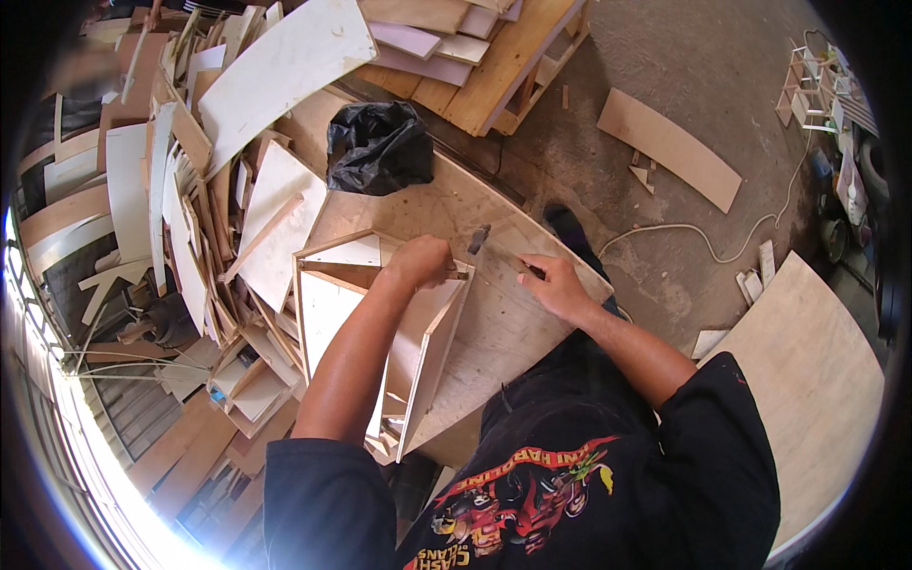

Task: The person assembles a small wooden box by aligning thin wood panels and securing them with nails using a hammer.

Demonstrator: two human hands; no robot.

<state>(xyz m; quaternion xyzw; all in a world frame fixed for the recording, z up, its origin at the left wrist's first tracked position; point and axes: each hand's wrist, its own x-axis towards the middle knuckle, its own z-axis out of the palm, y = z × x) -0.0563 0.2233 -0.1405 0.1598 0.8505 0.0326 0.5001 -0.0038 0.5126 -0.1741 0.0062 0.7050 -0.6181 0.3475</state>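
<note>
A wooden box frame (pixel 444 328) with white inner panels stands on the plywood worktop (pixel 484 351), in front of me and a little left. At its far right corner is my left hand (pixel 421 262), fingers closed and pinched against the edge. Whatever they pinch is too small or too hidden to name. My right hand (pixel 560 288) is closed round the handle of a hammer to the right of the box. The dark hammer head (pixel 478 239) is just off the box corner, close to my left fingers and apart from them.
A black plastic bag (pixel 378 147) sits at the worktop's far side. Piled wood offcuts (pixel 180 209) crowd the left. Boards lie on a wooden pallet-like table (pixel 475 90) at the back. A curved plywood piece (pixel 670 147) and a pale cord (pixel 703 249) are on the floor, right.
</note>
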